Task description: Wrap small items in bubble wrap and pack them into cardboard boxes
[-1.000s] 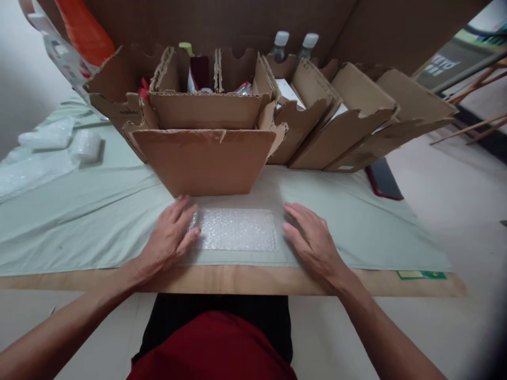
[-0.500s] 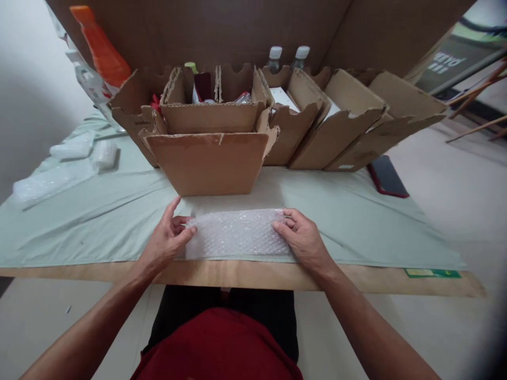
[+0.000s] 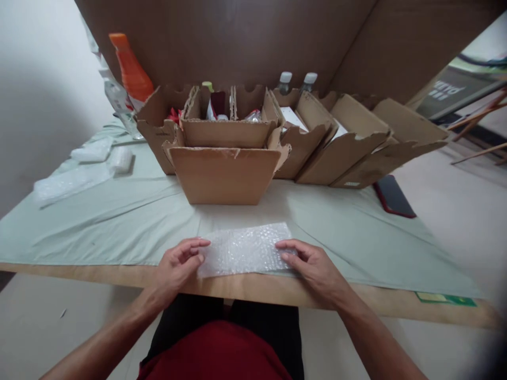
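Observation:
A flat, clear piece of bubble wrap (image 3: 245, 249) lies at the front edge of the cloth-covered table, slightly slanted. At its left end, my left hand (image 3: 180, 266) pinches the edge between thumb and fingers. My right hand (image 3: 311, 264) grips the right end, thumb and fingertips on the plastic. Just beyond the wrap stands a brown cardboard box (image 3: 225, 177) with an open top.
Several open cardboard bins (image 3: 303, 142) line the back, with bottles and packets in them. An orange bottle (image 3: 132, 71) stands back left. More bubble wrap (image 3: 71, 182) lies at left. A dark phone-like object (image 3: 394, 196) lies at right, a green strip (image 3: 446, 299) at the front edge.
The view has shifted. The bubble wrap has moved nearer the front edge and turned slightly, its right end farther away. My left fingers have drawn together, and my right fingers have slid onto the wrap.

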A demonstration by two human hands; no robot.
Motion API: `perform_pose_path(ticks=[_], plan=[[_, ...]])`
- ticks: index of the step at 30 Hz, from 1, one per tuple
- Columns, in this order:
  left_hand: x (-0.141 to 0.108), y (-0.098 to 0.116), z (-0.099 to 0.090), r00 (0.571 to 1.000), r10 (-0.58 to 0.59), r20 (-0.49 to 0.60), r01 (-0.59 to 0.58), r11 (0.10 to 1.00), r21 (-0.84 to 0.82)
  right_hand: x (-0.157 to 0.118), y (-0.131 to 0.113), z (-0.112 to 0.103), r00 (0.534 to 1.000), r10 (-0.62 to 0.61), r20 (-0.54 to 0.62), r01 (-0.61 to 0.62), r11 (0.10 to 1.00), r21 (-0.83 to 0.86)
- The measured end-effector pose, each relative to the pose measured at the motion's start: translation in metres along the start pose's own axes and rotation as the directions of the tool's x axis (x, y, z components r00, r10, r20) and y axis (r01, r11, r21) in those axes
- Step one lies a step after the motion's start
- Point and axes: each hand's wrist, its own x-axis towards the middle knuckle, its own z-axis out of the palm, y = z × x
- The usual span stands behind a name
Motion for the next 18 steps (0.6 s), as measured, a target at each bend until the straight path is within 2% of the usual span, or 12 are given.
perform_pose_path(ticks=[2, 5, 6, 7, 8, 9, 10, 11, 13, 16, 17, 18], plan=[[-0.007, -0.005, 0.003, 1.000, 0.009, 0.006, -0.009, 1.000, -0.011, 0.000, 0.002, 0.002, 0.999, -0.030, -0.033, 0.030, 0.999, -0.018], [-0.011, -0.011, 0.008, 0.995, -0.070, 0.071, 0.070, 0.998, 0.004, -0.001, 0.005, 0.003, 0.997, -0.058, -0.055, 0.056, 0.998, -0.039], [-0.011, -0.012, 0.009, 0.997, -0.057, 0.058, 0.056, 0.998, 0.028, -0.002, 0.005, 0.002, 0.997, -0.069, -0.046, 0.067, 0.996, -0.050], [-0.011, -0.009, 0.009, 1.000, 0.002, 0.024, -0.003, 0.998, 0.067, -0.002, 0.003, -0.001, 0.995, -0.090, -0.031, 0.088, 0.994, -0.066], [-0.010, -0.005, 0.008, 0.994, 0.110, -0.020, -0.107, 0.986, 0.125, -0.003, -0.002, -0.005, 0.992, -0.126, -0.010, 0.125, 0.989, -0.085], [-0.009, 0.002, 0.006, 0.966, 0.252, -0.062, -0.235, 0.951, 0.202, -0.003, -0.009, -0.010, 0.984, -0.181, 0.005, 0.180, 0.978, -0.105], [-0.007, 0.013, 0.003, 0.908, 0.409, -0.092, -0.369, 0.883, 0.288, -0.002, -0.020, -0.016, 0.968, -0.250, 0.009, 0.249, 0.960, -0.128], [-0.005, 0.026, -0.002, 0.824, 0.556, -0.108, -0.484, 0.790, 0.376, -0.001, -0.034, -0.023, 0.943, -0.331, -0.016, 0.325, 0.933, -0.153], [0.004, 0.059, -0.014, 0.620, 0.774, -0.129, -0.613, 0.581, 0.536, 0.006, -0.069, -0.037, 0.852, -0.503, -0.146, 0.465, 0.854, -0.235], [0.033, 0.113, -0.035, 0.338, 0.924, -0.181, -0.592, 0.358, 0.722, 0.035, -0.129, -0.058, 0.605, -0.686, -0.403, 0.544, 0.727, -0.420], [0.046, 0.130, -0.042, 0.278, 0.941, -0.193, -0.568, 0.323, 0.757, 0.049, -0.146, -0.065, 0.530, -0.719, -0.449, 0.556, 0.695, -0.457], [0.060, 0.145, -0.048, 0.287, 0.940, -0.183, -0.553, 0.319, 0.770, 0.066, -0.161, -0.070, 0.520, -0.728, -0.446, 0.566, 0.685, -0.459]])
